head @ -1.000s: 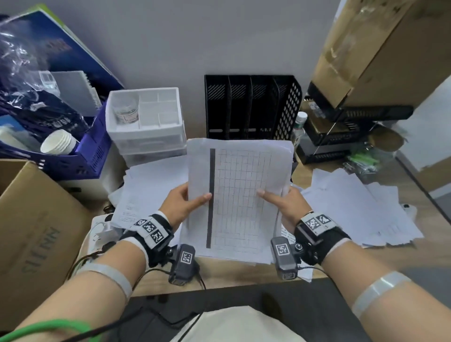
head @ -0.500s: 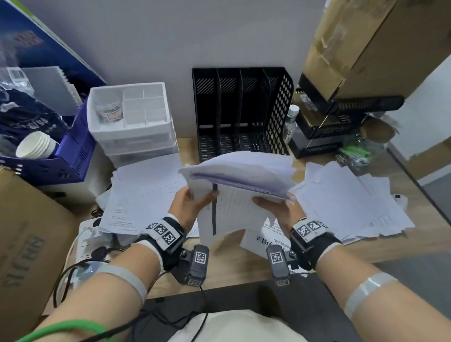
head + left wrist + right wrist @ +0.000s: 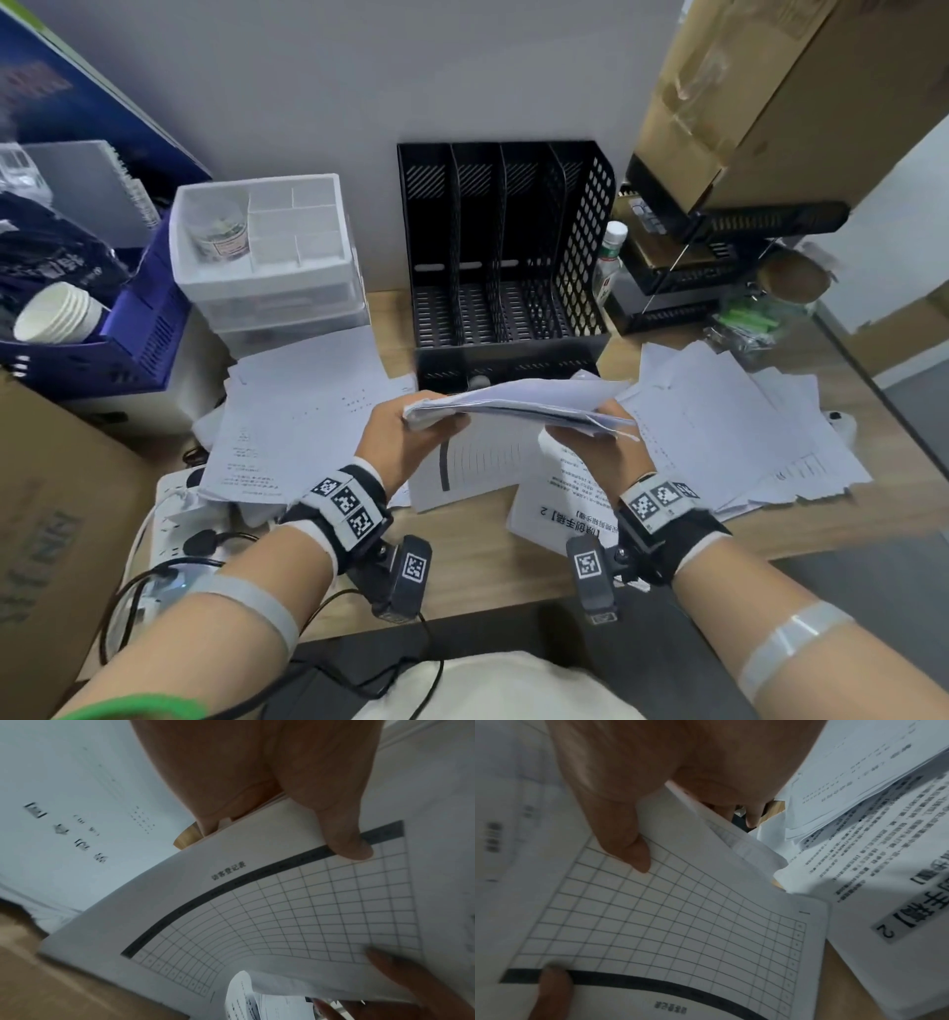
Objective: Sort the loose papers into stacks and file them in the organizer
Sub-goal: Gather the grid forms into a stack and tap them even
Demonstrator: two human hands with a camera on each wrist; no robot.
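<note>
I hold a stack of grid-table sheets [image 3: 518, 406] edge-on, nearly level, above the desk in front of the black organizer [image 3: 506, 267]. My left hand [image 3: 411, 437] grips its left edge, thumb on the printed side [image 3: 342, 841]. My right hand [image 3: 595, 442] grips the right edge, thumb on the grid [image 3: 631, 850]. The same stack [image 3: 257, 912] fills the left wrist view and the right wrist view [image 3: 667, 923]. The organizer's slots stand empty. Loose papers [image 3: 303, 416] lie at left, and more loose sheets [image 3: 729, 426] lie at right.
A white drawer unit [image 3: 267, 257] stands left of the organizer, a blue basket [image 3: 133, 329] with paper cups farther left. A bottle [image 3: 608, 262] and black trays [image 3: 719, 241] sit at right under a cardboard box [image 3: 780, 97]. Another cardboard box [image 3: 56, 514] is at near left.
The stack tipped from upright and facing me to nearly level, edge-on, and moved forward toward the organizer. Both hands kept their hold on its side edges.
</note>
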